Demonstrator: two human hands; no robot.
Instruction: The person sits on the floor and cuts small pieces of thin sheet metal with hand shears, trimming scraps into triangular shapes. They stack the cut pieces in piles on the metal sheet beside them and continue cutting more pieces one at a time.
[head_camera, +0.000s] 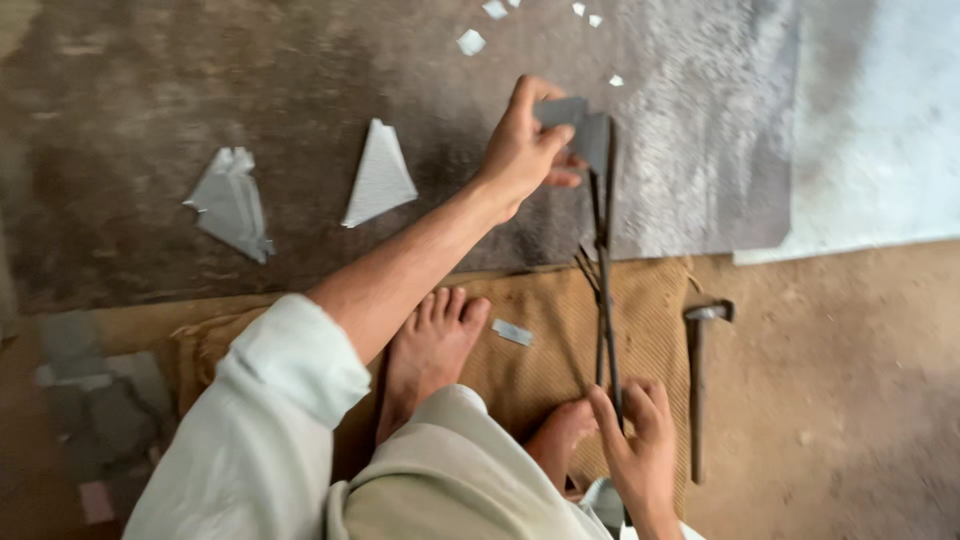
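My left hand (525, 150) is raised over the floor and pinches a small grey piece of sheet metal (580, 128) between thumb and fingers. The piece sits between the blades of long metal shears (604, 260) that stand nearly upright. My right hand (640, 445) grips the shears' handles low down, beside my bare right foot. My left foot (432, 350) rests on a brown burlap mat (560, 360).
A hammer (698, 380) lies on the mat's right edge. Two triangular metal offcuts (380, 175) (232, 205) lie on a large dark metal sheet (700, 150). Small scraps (470, 42) are scattered at the top, and one strip (512, 332) lies on the mat.
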